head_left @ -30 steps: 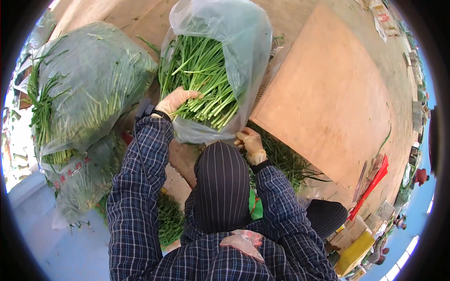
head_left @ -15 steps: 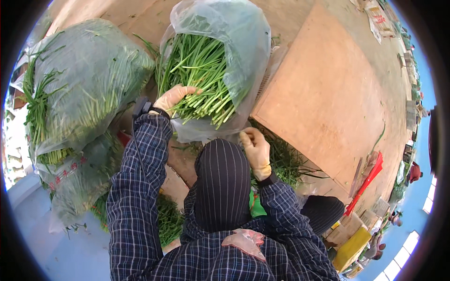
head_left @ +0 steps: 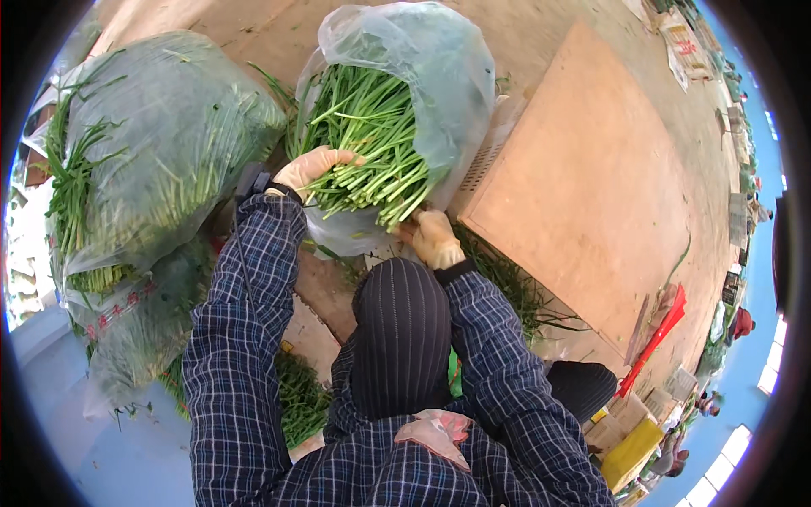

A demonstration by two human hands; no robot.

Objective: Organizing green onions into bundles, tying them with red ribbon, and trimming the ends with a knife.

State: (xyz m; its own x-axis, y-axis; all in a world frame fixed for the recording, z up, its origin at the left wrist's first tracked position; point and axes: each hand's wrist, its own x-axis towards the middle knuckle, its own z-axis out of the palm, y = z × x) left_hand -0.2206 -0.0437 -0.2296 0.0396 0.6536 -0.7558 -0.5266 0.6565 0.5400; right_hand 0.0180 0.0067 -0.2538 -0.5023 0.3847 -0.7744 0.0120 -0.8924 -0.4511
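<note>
Long green chives (head_left: pixel 363 127) lie in a big clear plastic bag (head_left: pixel 456 76) in front of me, their pale cut ends pointing toward me. My left hand (head_left: pixel 311 171), in a pale thin glove, is closed on the left edge of the chives, one finger stretched across the stems. Just below the cut ends, my right hand (head_left: pixel 433 238), gloved too, has its fingers curled at the near edge of the bag. Its fingertips are partly hidden.
Another stuffed bag of chives (head_left: pixel 169 152) stands at the left, above a smaller filled bag (head_left: pixel 139 329). A wooden board (head_left: pixel 591 186) lies at the right, beside a plastic crate (head_left: pixel 486 156). Loose greens (head_left: pixel 302 401) lie near my knees; a red strip (head_left: pixel 655 338) is further right.
My right hand has moved left and slightly up, from the bag's near right edge to just under the cut ends. My left hand stays on the chives.
</note>
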